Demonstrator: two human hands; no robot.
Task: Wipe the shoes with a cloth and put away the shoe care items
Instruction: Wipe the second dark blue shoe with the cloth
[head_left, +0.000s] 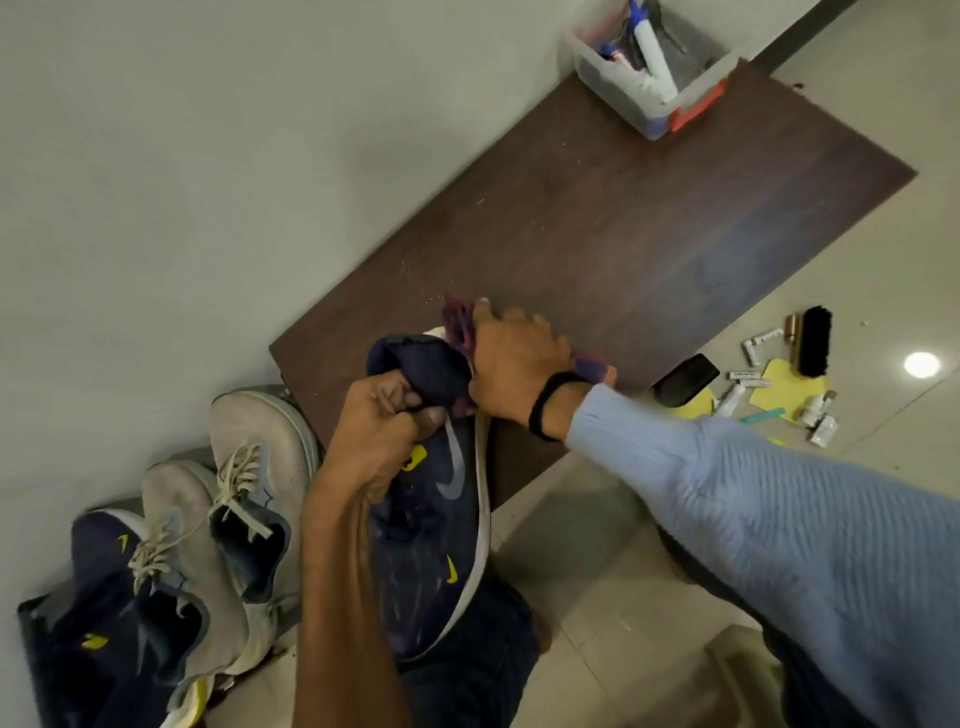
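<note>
A navy sneaker (441, 525) with a grey swoosh and yellow marks is held in front of me, its heel up near the brown board (613, 234). My left hand (384, 426) grips the shoe at its collar. My right hand (514, 374) holds a dark red-purple cloth (460, 325) against the heel end of the shoe. To the lower left lie two grey laced sneakers (234, 493) and a second navy sneaker (114, 623).
A clear plastic bin (652, 67) with bottles and tubes stands at the board's far corner. On the tiled floor to the right lie a black brush (814, 340), a black case (685, 380), yellow pads (779, 387) and several small bottles and tubes.
</note>
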